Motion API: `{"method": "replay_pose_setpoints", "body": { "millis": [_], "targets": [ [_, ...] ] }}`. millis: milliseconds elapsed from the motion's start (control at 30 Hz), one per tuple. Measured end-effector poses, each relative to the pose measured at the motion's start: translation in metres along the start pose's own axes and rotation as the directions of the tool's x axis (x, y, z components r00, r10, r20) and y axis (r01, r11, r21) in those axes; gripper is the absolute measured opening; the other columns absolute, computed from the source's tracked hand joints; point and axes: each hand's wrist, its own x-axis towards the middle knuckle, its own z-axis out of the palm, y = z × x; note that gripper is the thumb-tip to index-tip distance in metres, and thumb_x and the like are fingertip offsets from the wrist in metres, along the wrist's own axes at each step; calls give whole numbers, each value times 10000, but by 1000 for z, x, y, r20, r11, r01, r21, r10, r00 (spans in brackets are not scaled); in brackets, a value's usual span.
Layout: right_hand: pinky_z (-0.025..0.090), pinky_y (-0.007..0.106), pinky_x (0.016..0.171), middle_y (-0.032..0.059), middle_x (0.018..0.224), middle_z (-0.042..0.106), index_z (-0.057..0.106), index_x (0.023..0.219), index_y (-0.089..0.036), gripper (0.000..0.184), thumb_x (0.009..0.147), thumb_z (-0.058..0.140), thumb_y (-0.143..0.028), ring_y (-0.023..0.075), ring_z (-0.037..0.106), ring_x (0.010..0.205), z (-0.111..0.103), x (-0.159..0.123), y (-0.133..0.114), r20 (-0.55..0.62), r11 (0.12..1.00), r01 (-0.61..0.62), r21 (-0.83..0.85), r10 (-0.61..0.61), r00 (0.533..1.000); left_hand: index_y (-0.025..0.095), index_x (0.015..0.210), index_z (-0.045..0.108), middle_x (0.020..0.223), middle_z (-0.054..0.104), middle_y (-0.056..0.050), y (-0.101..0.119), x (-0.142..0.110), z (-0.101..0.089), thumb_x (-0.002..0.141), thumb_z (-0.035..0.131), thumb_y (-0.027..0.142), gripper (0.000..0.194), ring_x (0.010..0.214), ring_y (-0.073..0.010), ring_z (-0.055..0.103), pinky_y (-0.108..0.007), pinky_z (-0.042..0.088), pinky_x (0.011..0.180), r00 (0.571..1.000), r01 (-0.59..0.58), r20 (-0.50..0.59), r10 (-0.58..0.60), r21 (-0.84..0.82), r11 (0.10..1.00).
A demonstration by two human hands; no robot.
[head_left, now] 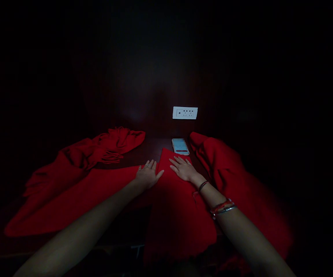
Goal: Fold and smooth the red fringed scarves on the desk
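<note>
Two hands, mine: left hand (147, 176) and right hand (184, 171), flat, fingers spread, gripping nothing, upon red cloth (178, 211) before me. Hazards: bracelets (223, 207) might snag its weave, causing a crease; a forward push might nudge the phone (179, 146). Cloth: plain, mostly smooth, near end shadowed; fringed bundle (80, 154) at left.

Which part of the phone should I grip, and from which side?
Best by its side edges, pinched from above: the phone lies flat, screen up, on the dark table. Its near end lies beside the red cloth under the right hand, so a low approach from there might catch fabric.
</note>
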Motion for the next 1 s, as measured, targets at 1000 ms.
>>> {"method": "replay_pose_setpoints", "body": {
  "millis": [1000],
  "targets": [
    [403,168,530,21,751,621,620,799,-132,141,696,551,-200,125,562,678,-32,135,8,62,952,-213,220,204,977,-9,1284,96,1342,27,-153,-14,-7,-12,497,199,806,1138,1223,-283,-6,-428,88,974,975,34,222,-17,-75,997]
  ]
}}
